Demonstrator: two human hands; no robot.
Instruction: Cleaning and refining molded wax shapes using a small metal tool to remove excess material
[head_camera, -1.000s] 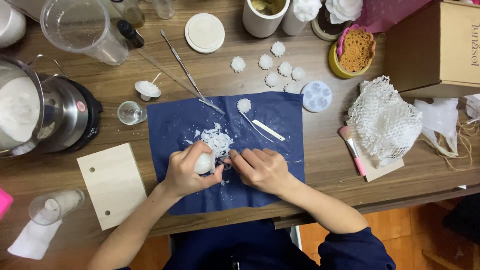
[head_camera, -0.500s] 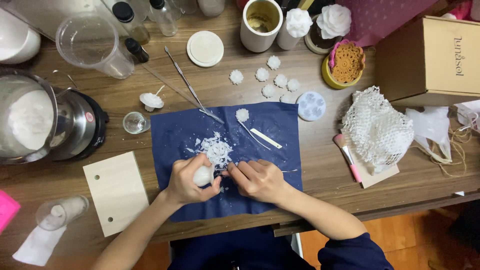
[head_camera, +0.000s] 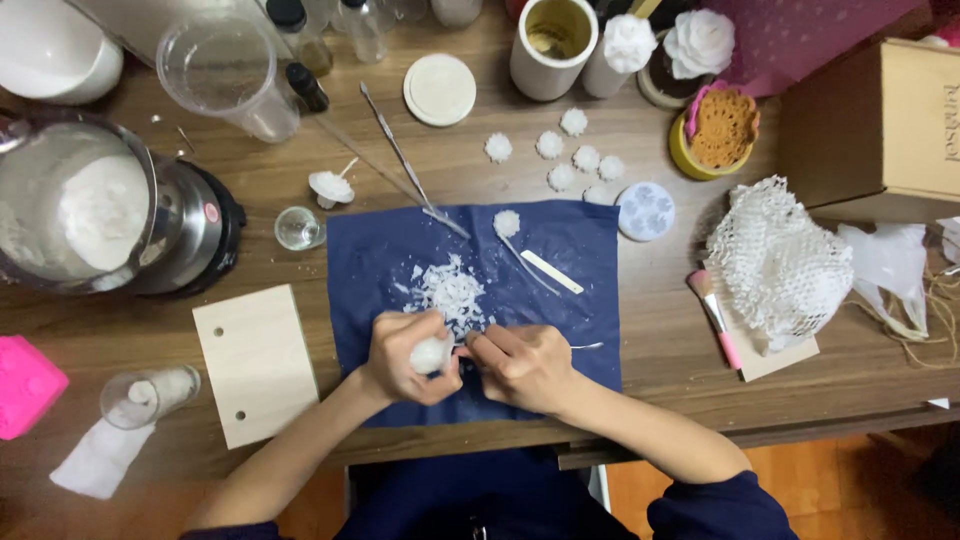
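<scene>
Over a dark blue cloth (head_camera: 580, 250), my left hand (head_camera: 405, 360) grips a small white wax lump (head_camera: 431, 354). Right beside it, my right hand (head_camera: 520, 366) is closed around a thin metal tool (head_camera: 585, 346) whose tip points at the lump. A pile of white wax shavings (head_camera: 450, 292) lies on the cloth just beyond my hands. Farther up the cloth rest a small white wax flower (head_camera: 507, 222) and a white stick (head_camera: 552, 272).
Several small white flowers (head_camera: 575, 155) lie past the cloth. A metal pot of white wax (head_camera: 90, 205) stands at left, a wooden board (head_camera: 255, 362) beside my left arm. Long metal tweezers (head_camera: 395, 150), a round mould (head_camera: 645, 211), white netting (head_camera: 775, 262), a pink brush (head_camera: 715, 318) and a cardboard box (head_camera: 880, 125) surround the cloth.
The view has shifted slightly, so things sit lower in the picture. Both hands stay together on the cloth, working the white lump with the tool.
</scene>
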